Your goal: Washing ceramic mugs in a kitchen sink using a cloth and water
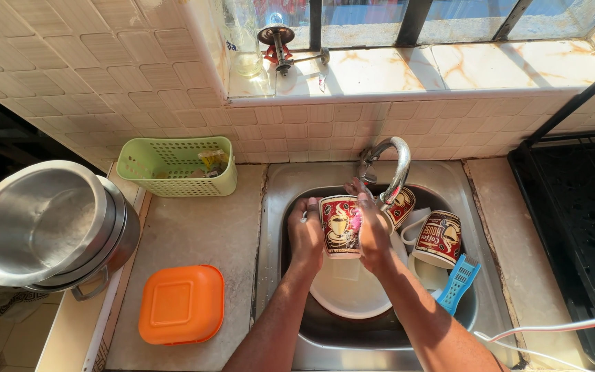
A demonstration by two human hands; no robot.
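— Over the sink [280, 207], what is being held, and which way does it point?

— A mug [339, 226], red and cream with a cup picture on its side; it is held above a white plate [349, 293] in the basin, just below the curved tap [395, 169]; its long axis runs roughly up and down in the view, mouth toward the tap, base toward the person.

— How many mugs altogether?

— Three of that pattern; the held one, a second [402, 205] behind the tap, a third [439, 238] lying tilted at the right of the basin; one white plate; one blue slotted tool [460, 282] leaning at the plate's right edge.

— And the grip?

— The left hand [305, 238] is wrapped round the mug's left side, fingers curled close against it; the right hand [373, 231] lies on its right side, fingers bent over the rim with something pink [356, 222] pressed between them and the mug; neither hand is spread wide.

— What stands on the counter?

— One green basket [177, 165] against the tiled wall; one orange lidded box [181, 304] near the front edge; steel pots [46, 224] nested at the far left, how many cannot be told; a black rack [576, 227] to the right of the sink; a white cable [552, 329] crossing the lower right corner.
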